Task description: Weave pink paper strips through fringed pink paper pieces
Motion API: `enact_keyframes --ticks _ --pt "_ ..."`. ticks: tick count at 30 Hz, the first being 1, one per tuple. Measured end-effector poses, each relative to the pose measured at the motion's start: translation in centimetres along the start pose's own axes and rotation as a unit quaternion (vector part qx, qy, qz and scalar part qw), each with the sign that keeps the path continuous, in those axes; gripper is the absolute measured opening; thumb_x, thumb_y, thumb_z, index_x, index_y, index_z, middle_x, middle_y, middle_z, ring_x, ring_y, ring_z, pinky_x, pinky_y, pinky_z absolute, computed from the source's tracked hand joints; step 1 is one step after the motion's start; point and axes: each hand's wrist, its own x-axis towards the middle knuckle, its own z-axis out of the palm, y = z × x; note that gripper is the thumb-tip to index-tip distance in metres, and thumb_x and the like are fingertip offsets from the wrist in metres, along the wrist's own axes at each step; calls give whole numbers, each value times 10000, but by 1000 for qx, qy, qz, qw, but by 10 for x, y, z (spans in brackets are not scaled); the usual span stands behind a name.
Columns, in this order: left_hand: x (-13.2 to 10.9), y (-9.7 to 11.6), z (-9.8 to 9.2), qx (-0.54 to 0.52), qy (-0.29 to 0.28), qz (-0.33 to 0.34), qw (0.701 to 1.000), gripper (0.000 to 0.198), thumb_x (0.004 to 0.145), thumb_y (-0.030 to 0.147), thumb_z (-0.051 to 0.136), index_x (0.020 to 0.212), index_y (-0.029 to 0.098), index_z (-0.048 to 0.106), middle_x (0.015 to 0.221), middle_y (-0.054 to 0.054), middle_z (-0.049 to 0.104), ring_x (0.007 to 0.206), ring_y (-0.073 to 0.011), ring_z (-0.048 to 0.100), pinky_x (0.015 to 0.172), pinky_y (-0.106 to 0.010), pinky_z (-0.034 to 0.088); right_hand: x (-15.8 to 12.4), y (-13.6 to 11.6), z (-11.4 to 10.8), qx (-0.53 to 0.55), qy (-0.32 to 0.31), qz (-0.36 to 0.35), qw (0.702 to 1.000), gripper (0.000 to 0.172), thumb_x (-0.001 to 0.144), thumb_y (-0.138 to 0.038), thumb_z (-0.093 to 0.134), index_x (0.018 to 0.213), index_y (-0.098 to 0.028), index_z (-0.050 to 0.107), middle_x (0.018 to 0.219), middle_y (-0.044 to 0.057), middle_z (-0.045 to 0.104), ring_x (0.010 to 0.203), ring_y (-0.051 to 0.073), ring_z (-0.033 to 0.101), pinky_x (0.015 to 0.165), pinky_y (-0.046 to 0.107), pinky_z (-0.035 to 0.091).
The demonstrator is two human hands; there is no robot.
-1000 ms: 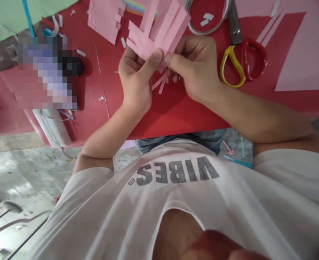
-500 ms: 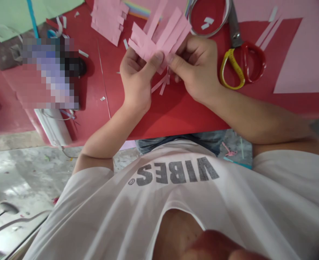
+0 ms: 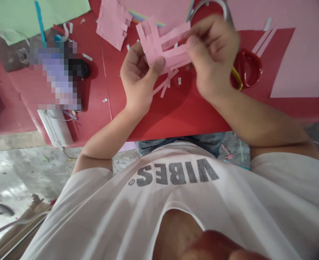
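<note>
A piece of pink paper cut into strips (image 3: pixel 155 45) is raised above the red table. My left hand (image 3: pixel 140 70) pinches its lower part between thumb and fingers. At the other side, my right hand (image 3: pixel 215 54), slightly blurred, has its fingers closed at the ends of the strips, which fan out toward it. Several loose pink strips (image 3: pixel 166 85) lie below the held paper. Scissors with one red handle (image 3: pixel 248 68) and one yellow handle rest beyond my right wrist, partly covered by that hand.
A woven pink paper square (image 3: pixel 113 23) lies at the back left of the red table (image 3: pixel 181 119). Behind my right hand is a roll of tape (image 3: pixel 209 7). Pink sheets (image 3: pixel 300 68) lie at the right, a green sheet (image 3: pixel 40 14) at the far left. White scraps are scattered about.
My right hand has moved right and slightly up, away from my left hand, and now holds the strip ends. The strips have swung toward the right; the right hand now covers part of the scissors.
</note>
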Motion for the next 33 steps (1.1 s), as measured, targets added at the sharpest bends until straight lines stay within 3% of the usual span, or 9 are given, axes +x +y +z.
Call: enact_keyframes --ticks 1,2,4,10,12,15,21,28,33 --pt "0 0 -2 16 -11 -11 1000 386 837 503 895 1111 308 707 1097 -34 734 1042 -234 681 962 -396 557 6 2 -5 -11 37 -49 998 240 977 -565 661 926 -332 689 894 15 611 810 237 597 754 394 522" --pt "0 1 -3 30 -23 -24 999 406 819 539 899 1091 308 705 1069 -36 736 1008 -234 677 936 -388 552 11 4 -11 -26 27 -62 997 227 989 -569 633 1000 -350 689 945 11 610 859 247 607 795 405 532" --pt "-1 3 -3 45 -46 -53 996 438 794 593 899 1062 307 702 1038 -37 736 966 -232 665 899 -373 543 20 8 -19 -45 -49 -51 997 220 989 -514 615 1142 -359 652 1087 9 645 947 260 627 864 422 548" --pt "-3 -1 -5 17 -111 -46 993 420 817 580 881 1056 271 728 1017 -43 721 893 -222 644 820 -379 553 17 6 -23 -58 -172 -19 983 126 893 -256 683 1014 -287 687 952 11 690 784 202 624 644 358 449" --pt "0 -6 -10 23 -117 -40 992 454 775 602 911 1043 288 724 997 -38 711 867 -217 615 802 -381 535 12 -2 -22 -84 -181 -3 980 60 886 -242 725 912 -279 685 860 -3 676 717 186 592 611 359 394" --pt "3 -12 -17 47 -128 -27 990 422 786 587 916 1031 306 717 973 -23 698 855 -202 583 794 -368 508 8 -15 -21 -165 -182 23 969 145 884 -269 745 781 -295 646 768 -16 633 676 192 528 626 379 365" --pt "3 -11 -12 54 -112 4 992 458 832 527 907 1096 249 657 1023 -5 699 890 -160 578 820 -306 502 7 -24 -20 -199 -210 79 954 173 897 -343 678 738 -340 610 757 -11 642 709 250 573 628 425 398" --pt "2 -15 -13 85 -110 47 989 375 871 432 896 1103 280 643 1003 1 661 823 -141 536 795 -303 485 10 -34 -19 -199 -244 71 947 244 902 -278 680 693 -287 554 684 -20 568 655 195 511 619 381 378" --pt "0 -6 -8 100 -99 30 990 385 862 471 888 1095 258 668 992 -28 654 857 -170 565 818 -335 488 8 -38 -17 -206 -229 64 949 134 949 -286 639 827 -317 591 891 -16 690 812 220 630 720 382 504"
